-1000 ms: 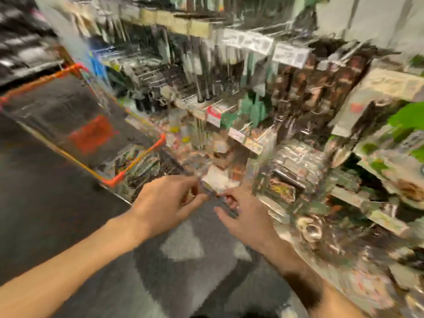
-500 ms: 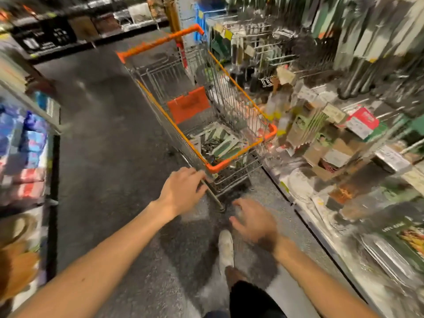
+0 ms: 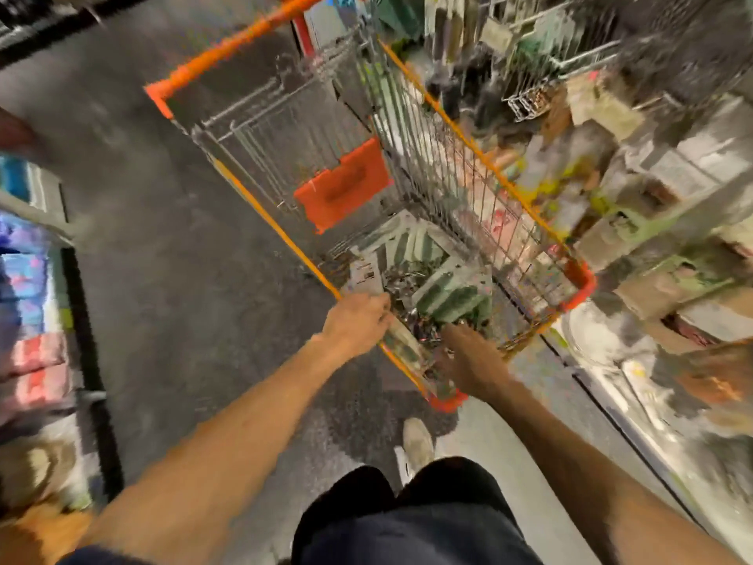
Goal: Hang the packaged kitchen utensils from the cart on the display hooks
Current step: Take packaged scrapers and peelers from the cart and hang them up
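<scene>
The packaged utensils (image 3: 452,295) lie heaped in the bottom of the cart (image 3: 578,285), at its near end. The left hand (image 3: 356,322) sits at the cart's left rim, fingers curled just beside the packs; what they hold cannot be told. The right hand (image 3: 468,360) reaches over the near rim above the heap, its fingers too blurred to tell wide from narrow.

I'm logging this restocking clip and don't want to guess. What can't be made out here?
Head view, motion-blurred throughout.
Right hand: fingers dip into the cart; the hand itself hides whether they hold anything.
Left hand: at the cart's near rim; its grip is smeared.
Packages: print unreadable, utensil type unclear.
Display hooks: smeared; free ones cannot be told.
</scene>
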Demonstrator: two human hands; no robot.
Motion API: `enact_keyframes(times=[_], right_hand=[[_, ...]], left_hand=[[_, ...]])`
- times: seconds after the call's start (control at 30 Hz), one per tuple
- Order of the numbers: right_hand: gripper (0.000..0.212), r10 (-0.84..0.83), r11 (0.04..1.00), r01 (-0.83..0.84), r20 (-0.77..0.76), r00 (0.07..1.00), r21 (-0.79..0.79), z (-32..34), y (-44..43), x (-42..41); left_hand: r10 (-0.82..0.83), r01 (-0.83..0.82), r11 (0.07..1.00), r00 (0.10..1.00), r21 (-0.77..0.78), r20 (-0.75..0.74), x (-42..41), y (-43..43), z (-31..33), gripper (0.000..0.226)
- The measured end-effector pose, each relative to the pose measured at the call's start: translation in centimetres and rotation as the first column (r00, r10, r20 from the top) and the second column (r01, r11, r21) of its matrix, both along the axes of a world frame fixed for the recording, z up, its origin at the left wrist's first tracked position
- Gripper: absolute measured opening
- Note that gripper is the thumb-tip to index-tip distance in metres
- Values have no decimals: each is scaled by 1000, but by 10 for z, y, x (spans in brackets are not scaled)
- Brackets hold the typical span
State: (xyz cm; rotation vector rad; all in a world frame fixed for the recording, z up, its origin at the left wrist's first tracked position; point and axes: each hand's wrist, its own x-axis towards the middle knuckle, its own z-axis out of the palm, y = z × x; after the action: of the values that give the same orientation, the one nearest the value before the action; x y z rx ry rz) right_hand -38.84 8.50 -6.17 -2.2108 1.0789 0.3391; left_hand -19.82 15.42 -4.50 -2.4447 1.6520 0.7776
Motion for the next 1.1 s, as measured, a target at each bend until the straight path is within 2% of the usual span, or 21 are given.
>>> enact_keyframes(times=[0.13, 0.3, 0.47, 0.53, 0.6, 0.67, 0.7, 0.8, 0.87, 0.97, 1.1], right_hand=[[28, -98, 991, 104, -64, 993, 88, -22, -34, 40], [21, -234, 949, 247, -86, 968, 195, -75, -71, 90], [36, -389, 874, 432, -210, 897, 225, -122, -116, 150], [42, -441, 835, 505, -281, 852, 221, -144, -134, 174], [41, -424, 833, 503, -317, 848, 231, -172, -156, 196], [36, -466, 808, 538, -299, 832, 238, -199, -175, 214], [36, -502, 791, 567, -288, 816, 230, -213, -184, 220], [48, -527, 760, 599, -299, 795, 252, -249, -202, 233], [56, -547, 735, 630, -327, 770, 253, -263, -210, 240], [60, -640, 640, 722, -338, 691, 263, -282, -214, 244], [61, -733, 549, 815, -361, 576, 185, -295, -216, 246]], left_hand=[[16, -7, 997, 992, 73, -124, 51, -43, -19, 19], [38, 0, 990, 964, 144, -264, 116, -107, -74, 27], [49, 61, 954, 934, 293, -353, 169, -168, -147, 18], [124, 16, 934, 922, 357, -366, 186, -186, -179, 17], [186, -21, 920, 902, 391, -389, 198, -206, -212, 21], [292, -86, 895, 855, 438, -428, 205, -225, -238, 23], [363, -129, 874, 815, 469, -452, 206, -234, -252, 33], [552, -271, 799, 683, 537, -478, 203, -254, -288, 63], [655, -388, 741, 596, 548, -464, 198, -263, -303, 75], [697, -448, 705, 581, 549, -421, 192, -271, -319, 79], [799, -576, 602, 432, 553, -419, 191, -272, -333, 88]])
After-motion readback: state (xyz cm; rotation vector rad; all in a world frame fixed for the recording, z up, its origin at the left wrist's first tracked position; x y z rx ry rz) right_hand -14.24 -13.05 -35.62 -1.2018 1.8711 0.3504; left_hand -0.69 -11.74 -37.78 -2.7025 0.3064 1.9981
